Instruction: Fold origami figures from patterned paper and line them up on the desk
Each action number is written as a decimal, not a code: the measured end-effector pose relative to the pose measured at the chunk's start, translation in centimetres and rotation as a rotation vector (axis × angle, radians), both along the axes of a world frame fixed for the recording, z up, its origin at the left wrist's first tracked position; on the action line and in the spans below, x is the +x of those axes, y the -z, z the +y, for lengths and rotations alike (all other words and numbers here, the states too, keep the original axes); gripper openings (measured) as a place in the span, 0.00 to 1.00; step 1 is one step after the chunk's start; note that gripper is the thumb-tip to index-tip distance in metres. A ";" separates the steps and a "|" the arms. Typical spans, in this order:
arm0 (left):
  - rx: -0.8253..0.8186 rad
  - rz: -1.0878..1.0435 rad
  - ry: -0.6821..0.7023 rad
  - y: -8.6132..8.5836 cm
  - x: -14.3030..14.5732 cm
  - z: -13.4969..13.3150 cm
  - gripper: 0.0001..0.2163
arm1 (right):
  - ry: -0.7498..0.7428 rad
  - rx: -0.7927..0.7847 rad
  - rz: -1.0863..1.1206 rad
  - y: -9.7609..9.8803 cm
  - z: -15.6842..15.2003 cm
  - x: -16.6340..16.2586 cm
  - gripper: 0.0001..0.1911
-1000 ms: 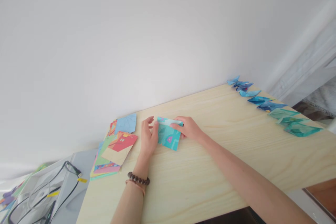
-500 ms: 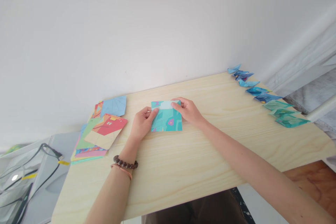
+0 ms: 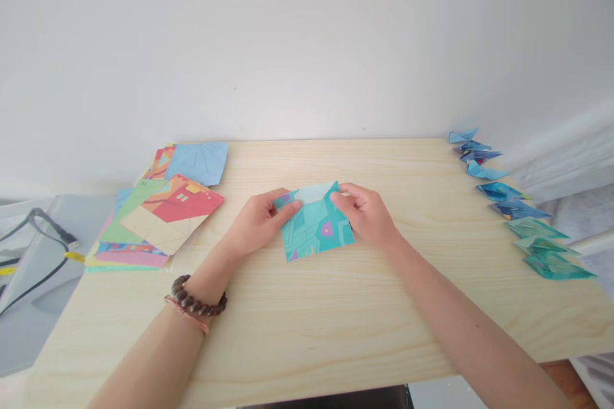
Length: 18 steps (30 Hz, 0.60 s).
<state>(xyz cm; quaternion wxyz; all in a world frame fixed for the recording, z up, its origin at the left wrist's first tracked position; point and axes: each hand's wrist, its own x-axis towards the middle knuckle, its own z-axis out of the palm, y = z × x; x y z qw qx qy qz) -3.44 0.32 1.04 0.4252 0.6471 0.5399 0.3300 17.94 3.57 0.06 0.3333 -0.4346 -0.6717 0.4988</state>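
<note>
A square of teal patterned origami paper (image 3: pixel 316 223), with purple spots and a pale patch along its top edge, is held between both hands over the middle of the table. My left hand (image 3: pixel 261 217) pinches its left edge, thumb on the printed face. On the opposite side my right hand (image 3: pixel 367 211) grips the upper right edge, its thumb also on top and its other fingers largely behind the sheet. The paper sits slightly tilted, its right side higher.
Colourful paper sheets (image 3: pixel 158 217) lie in an overlapping pile on the left of the wooden table (image 3: pixel 307 326), a light blue creased sheet (image 3: pixel 199 163) behind them. Several folded blue and green paper figures (image 3: pixel 513 208) line the right edge. A black cable (image 3: pixel 52 223) lies beyond the left edge.
The teal paper has turned a little, its right side rising, while both hands keep hold of it. The camera view has shifted and levelled, so the table looks larger.
</note>
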 end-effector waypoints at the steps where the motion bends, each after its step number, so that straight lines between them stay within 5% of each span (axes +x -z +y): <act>1: -0.017 -0.062 -0.017 0.0 0.1 0.0 0.12 | -0.076 -0.090 0.022 -0.1 0.1 0.2 0.17; 8: -0.144 -0.362 0.062 0.3 0.1 0.2 0.14 | -0.163 -0.267 0.199 -0.2 0.3 0.7 0.23; 12: -0.176 -0.380 -0.027 0.2 0.3 0.3 0.13 | -0.266 -0.219 0.105 -0.2 0.1 0.6 0.13; 18: -0.230 -0.637 -0.103 -0.4 0.8 0.4 0.19 | 0.012 0.053 0.047 0.0 -1.2 -0.9 0.23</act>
